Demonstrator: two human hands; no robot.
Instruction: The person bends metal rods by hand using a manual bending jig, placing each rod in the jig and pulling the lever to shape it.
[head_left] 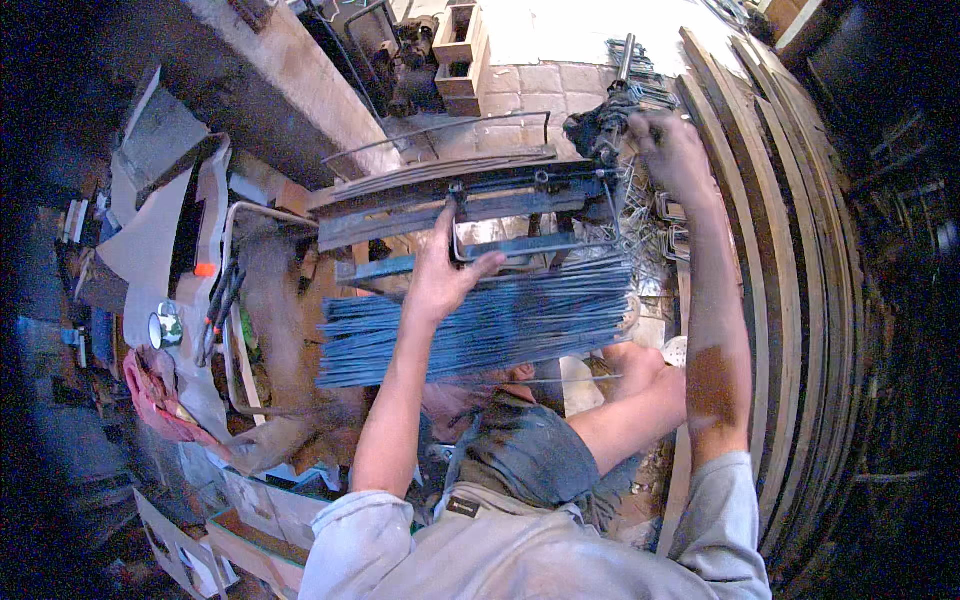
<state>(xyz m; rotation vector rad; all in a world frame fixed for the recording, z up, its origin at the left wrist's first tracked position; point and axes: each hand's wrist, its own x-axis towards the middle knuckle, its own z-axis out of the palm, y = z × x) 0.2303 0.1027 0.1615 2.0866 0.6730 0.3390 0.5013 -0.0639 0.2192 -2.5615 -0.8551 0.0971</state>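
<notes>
My left hand (pixel 447 262) grips a dark bent rod (pixel 480 257) on the bench-like bending jig (pixel 380 215), one finger against a small upright fitting (pixel 455 190). My right hand (pixel 665 140), blurred, is raised at a dark mechanism (pixel 600 135) with a metal bar; its fingers look curled, but what they hold is unclear. Below the jig lies a wide bundle of thin straight rods (pixel 470 325), crossing above my legs.
Long bars (pixel 780 280) run along the right. On the left lie cardboard sheets (pixel 150 240), cutters (pixel 220 310), a metal mug (pixel 165 328) and a pink cloth (pixel 165 395). Wooden boxes (pixel 460 80) stand at the back beside a concrete ledge (pixel 300 90).
</notes>
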